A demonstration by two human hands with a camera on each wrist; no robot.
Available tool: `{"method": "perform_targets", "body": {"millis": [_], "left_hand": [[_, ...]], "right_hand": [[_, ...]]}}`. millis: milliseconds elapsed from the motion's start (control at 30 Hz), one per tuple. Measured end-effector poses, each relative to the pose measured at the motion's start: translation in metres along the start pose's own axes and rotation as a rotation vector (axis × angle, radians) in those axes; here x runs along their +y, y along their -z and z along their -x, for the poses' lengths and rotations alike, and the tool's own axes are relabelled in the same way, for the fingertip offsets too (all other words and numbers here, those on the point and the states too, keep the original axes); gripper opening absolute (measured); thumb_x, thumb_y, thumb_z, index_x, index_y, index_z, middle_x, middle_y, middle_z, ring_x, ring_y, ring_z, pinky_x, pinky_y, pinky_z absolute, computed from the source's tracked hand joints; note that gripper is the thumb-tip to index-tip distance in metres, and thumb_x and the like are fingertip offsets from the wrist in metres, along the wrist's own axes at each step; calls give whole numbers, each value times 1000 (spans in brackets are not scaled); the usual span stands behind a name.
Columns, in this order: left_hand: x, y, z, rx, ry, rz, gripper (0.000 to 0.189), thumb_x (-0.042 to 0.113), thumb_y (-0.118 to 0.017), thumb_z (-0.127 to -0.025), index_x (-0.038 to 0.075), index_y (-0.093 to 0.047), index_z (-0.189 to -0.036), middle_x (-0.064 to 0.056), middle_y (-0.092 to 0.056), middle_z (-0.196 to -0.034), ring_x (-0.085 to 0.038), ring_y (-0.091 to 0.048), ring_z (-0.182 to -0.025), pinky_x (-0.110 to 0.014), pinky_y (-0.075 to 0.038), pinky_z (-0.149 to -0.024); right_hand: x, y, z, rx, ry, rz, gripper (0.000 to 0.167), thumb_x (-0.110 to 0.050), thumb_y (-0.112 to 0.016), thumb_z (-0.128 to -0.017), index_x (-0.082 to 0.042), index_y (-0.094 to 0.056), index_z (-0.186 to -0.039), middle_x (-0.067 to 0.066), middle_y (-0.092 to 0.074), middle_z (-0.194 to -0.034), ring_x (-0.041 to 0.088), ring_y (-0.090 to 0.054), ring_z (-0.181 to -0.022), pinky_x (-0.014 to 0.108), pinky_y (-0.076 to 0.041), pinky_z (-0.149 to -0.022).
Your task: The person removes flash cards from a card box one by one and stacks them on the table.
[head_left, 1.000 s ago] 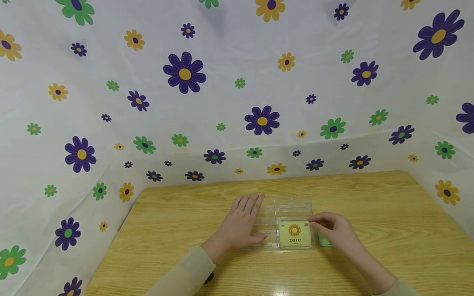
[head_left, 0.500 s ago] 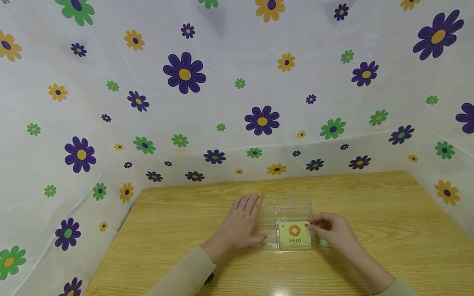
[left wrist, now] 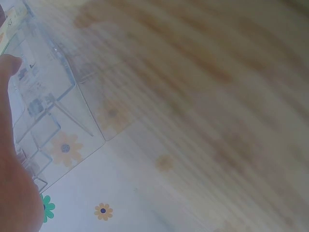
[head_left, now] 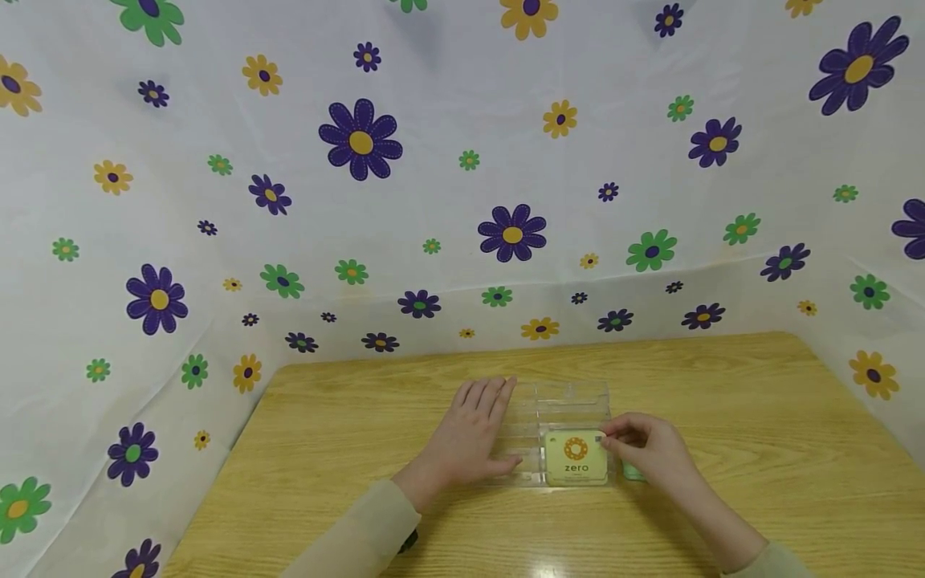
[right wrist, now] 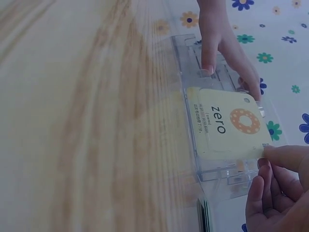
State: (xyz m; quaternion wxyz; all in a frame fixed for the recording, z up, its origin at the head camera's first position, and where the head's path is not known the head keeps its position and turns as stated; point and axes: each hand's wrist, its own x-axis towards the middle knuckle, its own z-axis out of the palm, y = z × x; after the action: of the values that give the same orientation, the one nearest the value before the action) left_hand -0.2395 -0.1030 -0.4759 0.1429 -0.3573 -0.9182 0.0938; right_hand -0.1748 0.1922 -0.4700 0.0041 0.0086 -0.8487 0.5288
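My right hand point(head_left: 654, 449) pinches the upper right corner of a pale yellow flash card point(head_left: 576, 470) between thumb and fingers. A ring-shaped orange picture and the word "zero" mark the card, which sits in the front right compartment of a clear plastic organizer point(head_left: 572, 413). In the right wrist view the card point(right wrist: 227, 125) leans in that compartment. My left hand point(head_left: 470, 437) rests on the organizer's left part, fingers straight and thumb point(right wrist: 208, 60) on its near side. From the left wrist the organizer point(left wrist: 48, 101) shows beside the hand.
A small stack of green cards point(head_left: 633, 472) lies right of the organizer, partly hidden by the right hand. The wooden table point(head_left: 347, 425) meets a white flowered cloth point(head_left: 433, 201) at the back and sides.
The right hand has shifted very slightly left at the card's corner, covering more of the green cards. The left hand stays in place on the organizer.
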Motion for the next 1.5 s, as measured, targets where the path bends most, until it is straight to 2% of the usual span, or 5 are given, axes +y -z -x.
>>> {"method": "perform_targets", "body": {"millis": [1033,1500], "left_hand": [[0,-1,0,8,-5,1,114,77,-60,-90,5,-19,-168,-10,-41,-163,-27,-43,-146,-47,-34,-126],[1,3,0,-13,4,-2,114,78,-60,-90,5,-19,-169,-10,-42,-163,-26,-43,-147,-46,-34,-126]], "right_hand": [[0,-1,1,15,50,3,15,-5,-77,-95,3,-78,-107,14,-79,-104,2,-63,-79,19,-54,-71],[-2,1,2,45,13,-21,13,-2,-76,-95,2,-80,-107,18,-79,-110,-1,-66,-83,17,-56,-75]]}}
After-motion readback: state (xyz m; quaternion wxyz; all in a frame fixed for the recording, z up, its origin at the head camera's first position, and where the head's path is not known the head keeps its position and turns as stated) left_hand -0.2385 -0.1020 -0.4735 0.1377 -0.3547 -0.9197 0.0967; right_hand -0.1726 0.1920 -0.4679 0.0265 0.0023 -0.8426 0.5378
